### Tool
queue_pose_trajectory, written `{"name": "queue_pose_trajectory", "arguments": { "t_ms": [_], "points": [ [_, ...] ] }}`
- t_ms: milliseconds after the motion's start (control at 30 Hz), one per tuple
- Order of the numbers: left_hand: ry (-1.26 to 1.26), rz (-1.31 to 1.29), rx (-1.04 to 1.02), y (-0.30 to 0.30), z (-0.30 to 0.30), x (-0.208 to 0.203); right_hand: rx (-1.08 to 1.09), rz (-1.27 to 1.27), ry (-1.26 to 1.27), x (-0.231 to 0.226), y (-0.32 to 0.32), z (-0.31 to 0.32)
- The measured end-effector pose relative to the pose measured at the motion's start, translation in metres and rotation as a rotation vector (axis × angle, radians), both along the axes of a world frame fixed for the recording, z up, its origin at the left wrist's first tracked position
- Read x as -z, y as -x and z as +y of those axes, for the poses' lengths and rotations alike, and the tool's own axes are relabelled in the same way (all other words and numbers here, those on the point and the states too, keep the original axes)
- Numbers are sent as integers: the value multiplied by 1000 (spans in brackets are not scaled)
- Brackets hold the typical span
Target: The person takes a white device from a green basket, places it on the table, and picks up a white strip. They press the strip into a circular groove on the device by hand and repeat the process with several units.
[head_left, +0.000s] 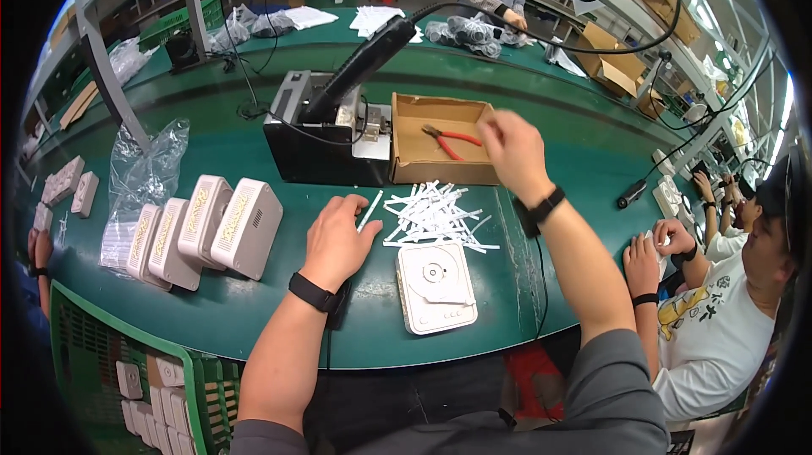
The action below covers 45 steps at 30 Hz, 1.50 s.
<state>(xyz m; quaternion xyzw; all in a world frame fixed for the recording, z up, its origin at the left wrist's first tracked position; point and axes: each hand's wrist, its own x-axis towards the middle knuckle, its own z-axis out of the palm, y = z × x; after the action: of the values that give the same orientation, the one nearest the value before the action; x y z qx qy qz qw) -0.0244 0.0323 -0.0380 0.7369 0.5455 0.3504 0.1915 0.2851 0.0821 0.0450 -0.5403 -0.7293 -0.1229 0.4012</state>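
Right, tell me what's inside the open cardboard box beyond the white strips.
A pair of red-handled pliers lies inside the cardboard box. The right hand covers part of its right side, and the near wall hides the floor just behind it; anything there can't be seen.

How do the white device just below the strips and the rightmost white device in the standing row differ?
The near device lies flat; the rightmost device stands on edge. The near device shows a round part; the rightmost device shows dark slots. Both are whitish with rounded corners.
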Motion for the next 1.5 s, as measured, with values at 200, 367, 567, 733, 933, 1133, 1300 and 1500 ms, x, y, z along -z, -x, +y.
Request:
{"name": "queue_pose_trajectory", "arguments": {
  "t_ms": [200,367,567,733,933,1133,1300,1500],
  "points": [
    [89,160,-6,2,-3,-15,-186,153,305,32,11,-74],
    [46,196,-4,-3,-5,-19,-209,316,279,43,12,-83],
    [-41,339,-22,3,-15,-24,-230,333,296,46,6,-102],
    [-100,368,-30,6,-12,-19,-229,323,295,41,4,-106],
    [-105,-24,-32,-6,-7,-27,-306,471,325,45,8,-106],
    [-100,178,-80,4,-7,-24,-314,476,333,44,15,-106],
    [-82,455,-99,8,-6,-23,-332,437,347,47,18,-106],
    [-68,368,-65,11,-6,-25,-354,406,345,42,20,-111]
  ]
}}
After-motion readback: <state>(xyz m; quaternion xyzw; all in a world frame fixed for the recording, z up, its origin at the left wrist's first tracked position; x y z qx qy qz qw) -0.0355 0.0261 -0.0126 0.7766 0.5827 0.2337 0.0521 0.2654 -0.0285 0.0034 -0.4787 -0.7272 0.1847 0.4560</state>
